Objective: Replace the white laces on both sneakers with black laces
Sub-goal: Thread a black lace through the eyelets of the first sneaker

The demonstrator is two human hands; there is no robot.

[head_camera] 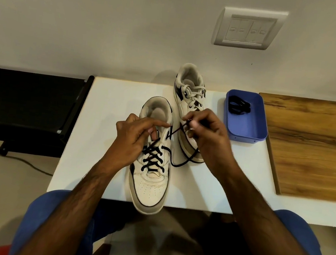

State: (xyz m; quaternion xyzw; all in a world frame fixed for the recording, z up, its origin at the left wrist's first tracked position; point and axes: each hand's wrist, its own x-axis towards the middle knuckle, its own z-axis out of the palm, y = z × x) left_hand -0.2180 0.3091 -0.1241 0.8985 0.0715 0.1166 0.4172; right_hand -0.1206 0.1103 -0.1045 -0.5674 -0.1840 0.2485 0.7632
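Lacing the near shoe [150,179]: my right hand [205,135] pinches the black lace [176,130] at 2 o'clock, my left hand [135,136] grips the collar, so next I thread the top eyelet.

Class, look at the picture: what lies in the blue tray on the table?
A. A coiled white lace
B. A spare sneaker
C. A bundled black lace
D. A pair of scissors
C: the blue tray beside the far sneaker holds a bundled black lace at its far end.

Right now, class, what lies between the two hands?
In the head view, a taut black lace spans from the left hand to the right hand.
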